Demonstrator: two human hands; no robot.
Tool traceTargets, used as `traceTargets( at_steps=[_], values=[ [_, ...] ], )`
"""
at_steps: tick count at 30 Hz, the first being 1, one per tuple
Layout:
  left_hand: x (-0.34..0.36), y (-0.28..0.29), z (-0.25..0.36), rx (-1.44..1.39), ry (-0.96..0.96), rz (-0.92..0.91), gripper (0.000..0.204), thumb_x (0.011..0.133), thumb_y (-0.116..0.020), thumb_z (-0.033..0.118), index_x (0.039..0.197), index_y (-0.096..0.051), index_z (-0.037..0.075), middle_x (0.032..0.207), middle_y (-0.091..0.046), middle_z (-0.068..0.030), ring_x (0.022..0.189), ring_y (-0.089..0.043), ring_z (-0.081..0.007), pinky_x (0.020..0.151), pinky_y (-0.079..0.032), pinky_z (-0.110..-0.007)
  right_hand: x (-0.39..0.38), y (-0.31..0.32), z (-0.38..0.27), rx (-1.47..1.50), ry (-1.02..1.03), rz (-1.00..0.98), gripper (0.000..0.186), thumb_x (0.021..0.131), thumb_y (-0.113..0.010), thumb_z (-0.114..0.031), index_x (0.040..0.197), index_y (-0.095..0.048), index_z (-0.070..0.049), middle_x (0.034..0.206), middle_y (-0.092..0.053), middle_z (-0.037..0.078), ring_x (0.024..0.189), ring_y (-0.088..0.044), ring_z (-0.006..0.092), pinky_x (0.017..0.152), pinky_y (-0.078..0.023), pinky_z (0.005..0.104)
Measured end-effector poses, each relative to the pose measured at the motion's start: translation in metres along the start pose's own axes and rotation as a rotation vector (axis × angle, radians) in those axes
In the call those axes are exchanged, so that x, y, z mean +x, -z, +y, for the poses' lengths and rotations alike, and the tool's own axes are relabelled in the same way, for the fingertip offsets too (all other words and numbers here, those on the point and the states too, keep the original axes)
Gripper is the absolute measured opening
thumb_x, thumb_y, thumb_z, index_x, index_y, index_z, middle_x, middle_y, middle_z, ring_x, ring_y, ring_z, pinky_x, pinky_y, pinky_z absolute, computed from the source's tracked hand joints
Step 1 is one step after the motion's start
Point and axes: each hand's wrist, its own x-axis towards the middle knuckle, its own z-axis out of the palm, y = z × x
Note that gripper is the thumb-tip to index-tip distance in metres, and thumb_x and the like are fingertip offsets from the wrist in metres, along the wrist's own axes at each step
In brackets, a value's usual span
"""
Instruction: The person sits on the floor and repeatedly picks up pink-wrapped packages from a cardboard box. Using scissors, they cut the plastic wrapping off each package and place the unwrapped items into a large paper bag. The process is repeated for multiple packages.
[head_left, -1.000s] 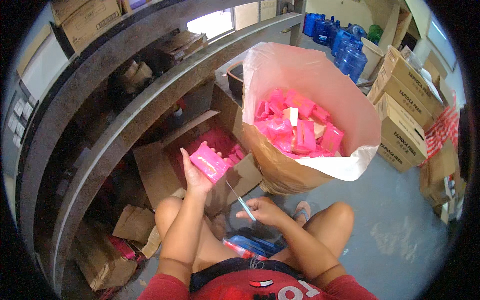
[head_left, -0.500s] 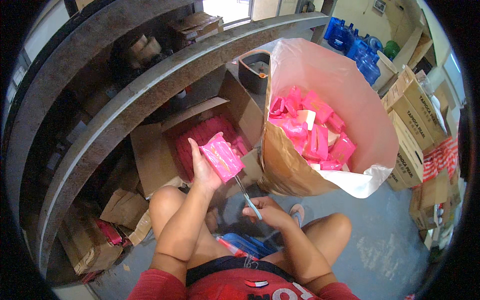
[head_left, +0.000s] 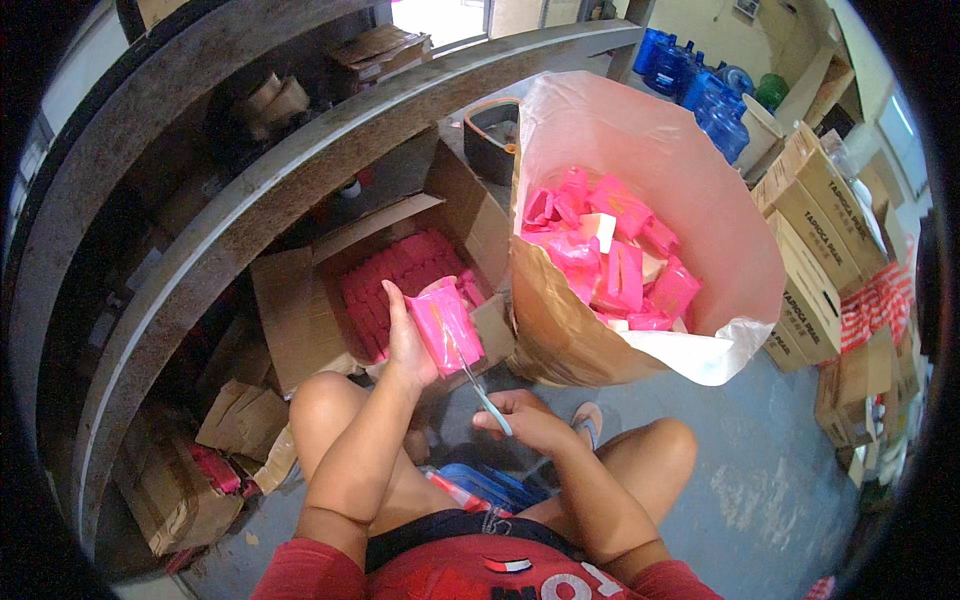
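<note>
A glossy pink packet (head_left: 444, 315) rests in my left hand (head_left: 408, 340), fingers curled round its side. My right hand (head_left: 530, 422) grips light-blue-handled scissors (head_left: 495, 413), whose metal blades run up onto the packet's lower part. Whether they have cut through is unclear. Behind my left hand, an open cardboard box (head_left: 282, 320) holds rows of pink packets (head_left: 390, 275). To its right stands a large paper sack (head_left: 650, 140) with a pale liner, filled with loose pink packets (head_left: 580, 260) and some cream-coloured pieces.
A metal beam (head_left: 240, 180) runs above the box, with shelves behind. Stacked cartons (head_left: 820, 210) and a red-striped cloth (head_left: 878, 310) are at the right. Blue water jugs (head_left: 720, 125) stand at the back right. Torn cardboard (head_left: 240, 415) lies lower left. My sandaled foot is below the sack.
The scissor blades have moved up from below the packet onto it. The packet is tilted more upright in my left hand. The view has shifted slightly with my head.
</note>
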Motion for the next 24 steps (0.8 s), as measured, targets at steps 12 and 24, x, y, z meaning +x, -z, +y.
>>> traceTargets(
  at_steps=[12,24],
  values=[
    [-0.002,-0.003,-0.016,0.174,-0.001,0.146,0.097,0.078,-0.022,0.085,0.119,-0.054,0.003,0.081,-0.062,-0.0086,0.065,-0.061,-0.0232,0.06,-0.052,-0.036,-0.003,-0.013,0.0,0.25,0.158,-0.062,0.023,0.088,-0.066,-0.029,0.092,-0.064,-0.006,0.077,-0.057,-0.002,0.071,-0.05,0.0082,0.064,-0.04,0.0245],
    [0.002,0.0,-0.013,0.191,-0.148,0.08,0.093,0.079,-0.023,0.083,0.118,-0.052,0.005,0.076,-0.063,-0.0111,0.065,-0.061,-0.0231,0.061,-0.053,-0.035,0.001,-0.018,0.005,0.161,0.151,-0.013,0.025,0.09,-0.065,-0.03,0.082,-0.06,-0.007,0.072,-0.05,-0.005,0.067,-0.045,0.0072,0.06,-0.038,0.0239]
  ],
)
